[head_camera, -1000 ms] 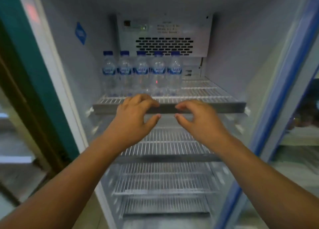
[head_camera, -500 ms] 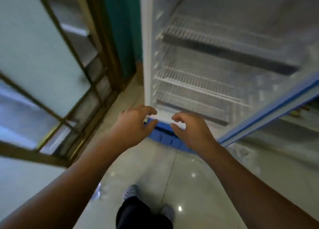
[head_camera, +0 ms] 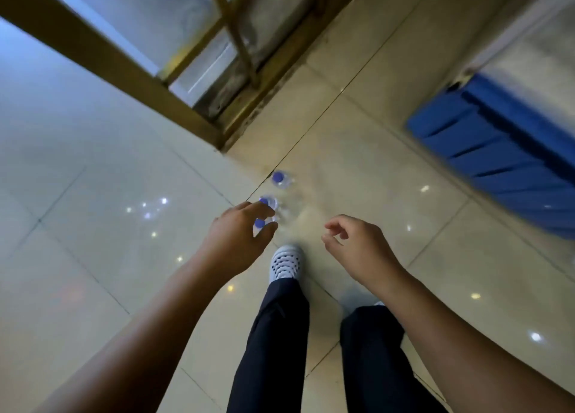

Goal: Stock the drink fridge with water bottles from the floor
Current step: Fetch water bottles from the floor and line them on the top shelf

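We see 3 clear plastic blue-capped water bottles [head_camera: 281, 180] standing on the glossy tiled floor [head_camera: 93, 225], unstocked; our left hand [head_camera: 238, 241] spreads open above 1, our right hand [head_camera: 357, 250] loosely curled, empty

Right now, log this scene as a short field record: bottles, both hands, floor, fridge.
bottles: three blue caps visible, upright on the floor; far bottle, middle bottle, near bottle
left hand: open, fingers over the near bottle, not gripping it
right hand: empty, loosely curled, apart from the bottles
floor: glossy pale tiles
fridge: only its blue base shows, at right
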The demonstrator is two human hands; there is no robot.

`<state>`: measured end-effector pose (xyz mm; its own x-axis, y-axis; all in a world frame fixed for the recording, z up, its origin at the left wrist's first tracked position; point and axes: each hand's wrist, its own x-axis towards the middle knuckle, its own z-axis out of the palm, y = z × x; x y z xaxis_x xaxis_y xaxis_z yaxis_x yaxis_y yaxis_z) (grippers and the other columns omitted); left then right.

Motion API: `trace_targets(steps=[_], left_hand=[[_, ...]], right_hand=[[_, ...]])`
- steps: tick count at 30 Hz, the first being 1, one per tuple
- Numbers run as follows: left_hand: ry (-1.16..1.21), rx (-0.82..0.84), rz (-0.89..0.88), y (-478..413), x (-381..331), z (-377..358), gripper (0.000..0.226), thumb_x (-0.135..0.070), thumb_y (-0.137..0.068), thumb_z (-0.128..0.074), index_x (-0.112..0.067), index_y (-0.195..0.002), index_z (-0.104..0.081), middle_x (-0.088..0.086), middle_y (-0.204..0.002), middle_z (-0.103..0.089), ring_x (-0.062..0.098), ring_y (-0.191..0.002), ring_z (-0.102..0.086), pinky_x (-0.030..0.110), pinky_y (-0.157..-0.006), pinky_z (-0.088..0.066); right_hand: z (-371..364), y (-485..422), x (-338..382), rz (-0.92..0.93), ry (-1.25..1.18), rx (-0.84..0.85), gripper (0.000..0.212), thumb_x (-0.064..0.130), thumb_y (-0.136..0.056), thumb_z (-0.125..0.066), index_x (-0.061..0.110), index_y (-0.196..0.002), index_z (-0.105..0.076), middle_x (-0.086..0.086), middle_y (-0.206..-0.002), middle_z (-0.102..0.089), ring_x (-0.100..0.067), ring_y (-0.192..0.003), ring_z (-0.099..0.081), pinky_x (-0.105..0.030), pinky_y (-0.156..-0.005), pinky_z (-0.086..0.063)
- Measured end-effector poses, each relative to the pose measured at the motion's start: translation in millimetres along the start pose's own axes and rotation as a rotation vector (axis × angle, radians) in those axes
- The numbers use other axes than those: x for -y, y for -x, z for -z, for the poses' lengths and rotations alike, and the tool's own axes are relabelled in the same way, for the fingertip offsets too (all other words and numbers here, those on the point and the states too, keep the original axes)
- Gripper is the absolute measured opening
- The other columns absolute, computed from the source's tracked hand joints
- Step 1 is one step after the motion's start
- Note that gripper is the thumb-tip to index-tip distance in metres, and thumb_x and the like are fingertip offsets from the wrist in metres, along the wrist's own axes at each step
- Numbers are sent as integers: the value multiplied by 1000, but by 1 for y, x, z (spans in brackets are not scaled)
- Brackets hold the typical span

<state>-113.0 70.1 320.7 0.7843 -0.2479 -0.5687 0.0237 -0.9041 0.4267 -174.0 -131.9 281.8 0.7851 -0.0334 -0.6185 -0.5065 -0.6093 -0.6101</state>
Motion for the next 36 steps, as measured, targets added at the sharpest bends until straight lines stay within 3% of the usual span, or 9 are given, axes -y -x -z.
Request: trace_targets(steps=[4, 10, 15, 17, 19, 21, 24, 29, 36], left_hand=[[24, 73, 123, -53, 101, -76, 33, -33, -88, -56, -23, -120, -57, 0, -118, -62, 23, -104, -58, 31, -88, -46], [105, 107, 272, -127, 198, -192, 60, -34, -87, -58, -24, -140, -33, 3, -142, -41, 29, -123, -47, 35, -101, -37], [312, -51, 210, -160, 226, -258, 61, -29, -85, -64, -22, -139, -36, -1, -148, -37, 16, -129, -42, 10, -93, -21], [341, -70, 195, -167, 229, -273, 53, -25, -87, -62, -22, -135, -40, 0, -151, -32, 17, -133, -39, 13, -96, -22], [352, -110, 199, -171, 233, -281, 43, -19, -88, -60, -21, -129, -46, 1, -150, -34, 18, -133, -39, 10, -93, -22], [359, -153, 214, -171, 235, -284, 38, -13, -87, -59, -17, -123, -49, 2, -146, -41, 20, -127, -44, 7, -85, -24], [418, -196, 278, -166, 237, -287, 41, -10, -86, -61, -12, -124, -45, 2, -138, -50, 24, -116, -52, 21, -86, -37], [508, -226, 403, -147, 237, -282, 38, -13, -86, -62, -11, -119, -43, 0, -132, -54, 21, -104, -54, 30, -88, -44], [489, -176, 414, -84, 167, -234, 35, -16, -87, -61, -15, -117, -42, -7, -119, -50, 20, -102, -54, 32, -87, -46]], right_hand=[[-93, -86, -31, -39, 39, 85, 27, 24, -87, -59, 20, -113, -62, 2, -107, -65, -12, -91, -56, -22, -81, -42], [-201, -208, -64, 53, 141, 82, 47, 18, -88, -56, 23, -134, -48, -6, -138, -49, -22, -124, -49, -21, -98, -33], [-250, -275, -81, 222, 192, 195, 53, 11, -92, -48, 35, -139, -40, 2, -154, -26, -16, -138, -32, -20, -105, -25], [-257, -287, -87, 291, 282, 239, 53, 15, -89, -53, 39, -135, -42, 3, -152, -30, -20, -136, -35, -33, -110, -33], [-259, -292, -91, 341, 336, 221, 45, 19, -85, -60, 37, -125, -50, 2, -141, -42, -23, -124, -46, -41, -102, -43], [-259, -293, -93, 379, 343, 143, 35, 19, -82, -65, 29, -114, -54, 1, -128, -49, -24, -107, -53, -39, -89, -49], [-258, -287, -101, 373, 295, 18, 33, 18, -80, -69, 19, -110, -55, -4, -120, -52, -24, -96, -56, -34, -82, -48], [-242, -260, -122, 170, 169, -168, 34, 19, -81, -70, 9, -109, -53, -9, -119, -54, -28, -100, -56, -35, -82, -43], [-168, -156, -136, 6, 116, -183, 31, 23, -81, -69, 10, -105, -54, -10, -114, -53, -28, -98, -56, -29, -81, -40]])
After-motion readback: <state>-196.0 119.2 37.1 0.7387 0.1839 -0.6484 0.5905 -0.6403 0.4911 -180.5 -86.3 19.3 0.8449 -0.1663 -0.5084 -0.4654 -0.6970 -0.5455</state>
